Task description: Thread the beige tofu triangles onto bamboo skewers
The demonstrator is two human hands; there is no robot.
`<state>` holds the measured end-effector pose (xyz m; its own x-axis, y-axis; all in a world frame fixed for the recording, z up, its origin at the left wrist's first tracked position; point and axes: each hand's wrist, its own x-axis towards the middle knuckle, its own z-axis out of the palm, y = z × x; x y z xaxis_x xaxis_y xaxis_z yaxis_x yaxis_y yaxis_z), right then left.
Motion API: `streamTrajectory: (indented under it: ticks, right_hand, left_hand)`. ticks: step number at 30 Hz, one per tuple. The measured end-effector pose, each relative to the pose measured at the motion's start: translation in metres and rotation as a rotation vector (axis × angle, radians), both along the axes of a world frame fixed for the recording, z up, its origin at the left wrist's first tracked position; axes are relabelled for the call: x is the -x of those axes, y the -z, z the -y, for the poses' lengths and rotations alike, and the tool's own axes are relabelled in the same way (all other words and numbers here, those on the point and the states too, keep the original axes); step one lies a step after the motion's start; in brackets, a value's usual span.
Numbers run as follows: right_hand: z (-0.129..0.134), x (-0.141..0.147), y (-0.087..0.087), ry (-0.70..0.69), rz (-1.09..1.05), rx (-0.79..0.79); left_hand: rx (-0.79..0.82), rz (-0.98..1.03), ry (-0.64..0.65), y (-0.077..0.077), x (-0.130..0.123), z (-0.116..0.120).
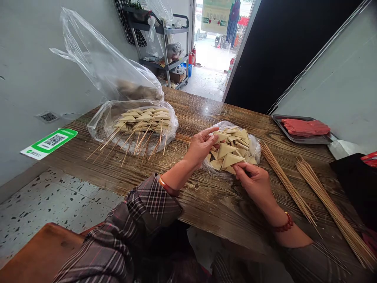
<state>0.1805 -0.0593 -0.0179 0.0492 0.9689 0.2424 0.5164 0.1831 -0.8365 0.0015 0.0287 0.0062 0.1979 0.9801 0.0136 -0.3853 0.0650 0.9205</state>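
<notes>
A pile of pale tofu-skin triangles (243,146) lies on a clear plastic bag at the middle of the table. My left hand (203,145) is at the pile's left side, its thumb and fingers pinching a pale triangle (220,136). At the pile's near edge, my right hand (251,179) grips the corner of another folded triangle (231,159) between thumb and fingers. To the left, an open plastic bag (100,122) holds skewered triangles (145,116), with their sticks pointing toward me.
Two bundles of bare skewers (287,184) (332,204) lie right of my right hand. Behind them is a black tray (302,138) with pink meat slices. A QR-code card (50,143) sits at the left edge; a large plastic bag (108,67) stands at the back left.
</notes>
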Motion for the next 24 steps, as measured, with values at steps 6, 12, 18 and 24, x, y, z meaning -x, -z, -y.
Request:
streamTrajectory:
  ticks: [6,12,18,24]
  right_hand:
    - [0.000,0.000,0.003,-0.004,-0.010,-0.029]
    - [0.000,-0.001,0.005,-0.032,-0.032,-0.017]
    - [0.000,0.000,0.003,-0.021,-0.033,-0.016]
    - [-0.001,0.001,0.004,-0.011,-0.040,-0.019]
  left_hand:
    - [0.080,0.109,0.070,0.000,0.004,-0.002]
    - [0.071,0.211,0.268,0.006,0.001,-0.002]
    - [0.069,0.200,0.271,0.010,0.000,-0.003]
    - [0.065,0.184,0.284,0.010,-0.002,0.000]
